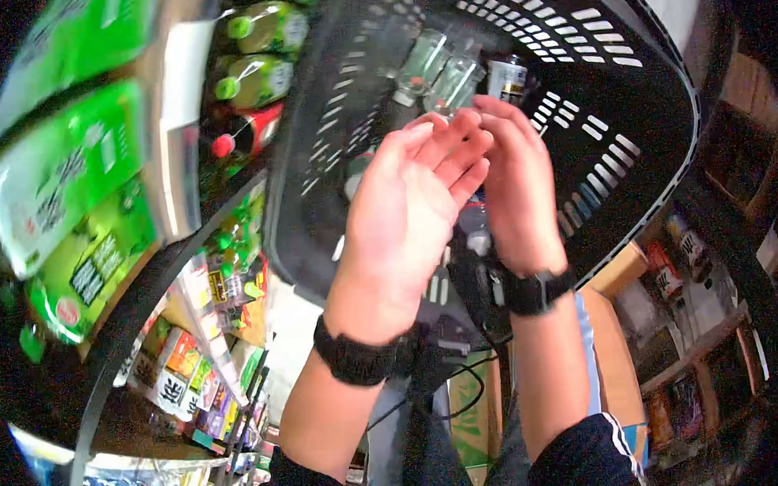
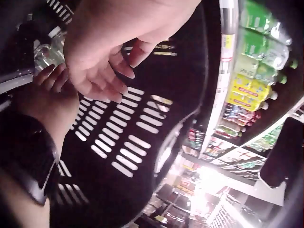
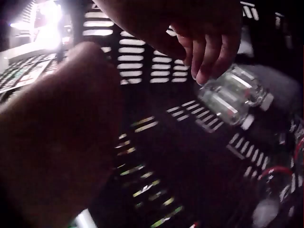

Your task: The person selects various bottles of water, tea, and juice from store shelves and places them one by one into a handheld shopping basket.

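A black slotted shopping basket (image 1: 594,97) opens below both hands in the head view. My left hand (image 1: 396,216) hangs over it with palm turned up and fingers loosely bent, nothing in them. Close beside its fingertips, my right hand (image 1: 519,182) has its fingers loosely bent too, and no object shows in it. Two clear bottles (image 1: 455,86) lie in the basket past the fingertips, with a white-and-dark container (image 1: 508,80) next to them. In the right wrist view the right fingers overlap the near end of the bottles (image 3: 225,102).
Left of the basket, a shelf carries green packs (image 1: 78,182), green-labelled bottles (image 1: 259,80) and a red-capped bottle (image 1: 257,131). Colourful packets (image 1: 182,362) fill a lower shelf. A cardboard box (image 1: 614,349) stands at lower right. Yellow-labelled bottles (image 2: 249,90) line a rack beyond the basket.
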Tool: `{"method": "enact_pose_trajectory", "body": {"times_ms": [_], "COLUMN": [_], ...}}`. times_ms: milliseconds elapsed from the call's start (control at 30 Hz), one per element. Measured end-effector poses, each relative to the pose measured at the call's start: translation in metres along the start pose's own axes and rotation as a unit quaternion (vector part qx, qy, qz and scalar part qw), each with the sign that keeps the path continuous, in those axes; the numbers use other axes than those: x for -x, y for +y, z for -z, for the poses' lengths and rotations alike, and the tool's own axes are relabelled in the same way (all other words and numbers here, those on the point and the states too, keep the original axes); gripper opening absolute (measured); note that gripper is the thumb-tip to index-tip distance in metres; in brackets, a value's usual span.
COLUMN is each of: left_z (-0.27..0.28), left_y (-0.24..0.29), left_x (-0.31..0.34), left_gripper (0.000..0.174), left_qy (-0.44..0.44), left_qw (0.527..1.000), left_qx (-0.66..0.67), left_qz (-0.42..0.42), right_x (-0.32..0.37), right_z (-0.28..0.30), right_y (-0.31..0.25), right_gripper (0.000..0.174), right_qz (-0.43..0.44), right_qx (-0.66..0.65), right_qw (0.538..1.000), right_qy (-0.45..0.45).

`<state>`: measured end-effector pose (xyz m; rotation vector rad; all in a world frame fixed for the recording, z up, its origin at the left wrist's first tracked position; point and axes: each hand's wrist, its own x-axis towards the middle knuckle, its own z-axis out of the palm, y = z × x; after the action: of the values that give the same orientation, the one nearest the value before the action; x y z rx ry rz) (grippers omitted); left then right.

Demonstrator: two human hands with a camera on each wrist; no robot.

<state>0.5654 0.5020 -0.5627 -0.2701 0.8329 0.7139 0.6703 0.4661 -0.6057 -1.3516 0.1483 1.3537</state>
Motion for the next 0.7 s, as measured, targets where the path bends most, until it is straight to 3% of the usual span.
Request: {"method": "enact_pose_trajectory", "body": {"times_ms": [67, 200, 233, 300, 367, 467, 600, 700], "left_z": [-0.013, -0.041, -0.045, -0.047, -0.038, -0.023, 0.017, 0.056], "left_y": [0.022, 0.06, 0.065, 0.074, 0.086, 0.099, 0.115, 0.126], "left_x": [0.043, 0.135, 0.157, 0.194, 0.228, 0.27, 0.329, 0.381], "left_gripper": [0.016, 0.017, 0.017, 0.018, 0.017, 0.019, 0.015, 0.01], "left_qy": [-0.042, -0.037, -0.027, -0.029, -0.059, -0.06, -0.024, 0.029], "left_qw": [0.998, 0.981, 0.96, 0.898, 0.868, 0.828, 0.781, 0.718], "left_qx": [-0.024, -0.127, -0.2, -0.328, -0.358, -0.393, -0.483, -0.564], "left_qz": [-0.029, -0.142, -0.193, -0.291, -0.34, -0.396, -0.395, -0.407], "right_x": [0.041, 0.119, 0.134, 0.168, 0.201, 0.239, 0.281, 0.309], "right_z": [-0.034, -0.096, -0.101, -0.124, -0.148, -0.17, -0.188, -0.199], "right_y": [-0.023, -0.035, -0.03, -0.021, -0.01, 0.017, 0.056, 0.076], "right_gripper": [0.024, 0.024, 0.03, 0.03, 0.03, 0.023, 0.018, 0.017], "right_qz": [0.009, 0.044, 0.058, 0.045, 0.038, 0.036, 0.072, 0.049], "right_qx": [-0.029, -0.07, -0.059, -0.038, -0.02, 0.001, 0.047, 0.098], "right_qw": [0.999, 0.991, 0.981, 0.98, 0.98, 0.983, 0.984, 0.974], "right_qy": [-0.041, -0.104, -0.175, -0.19, -0.192, -0.18, -0.154, -0.197]}}
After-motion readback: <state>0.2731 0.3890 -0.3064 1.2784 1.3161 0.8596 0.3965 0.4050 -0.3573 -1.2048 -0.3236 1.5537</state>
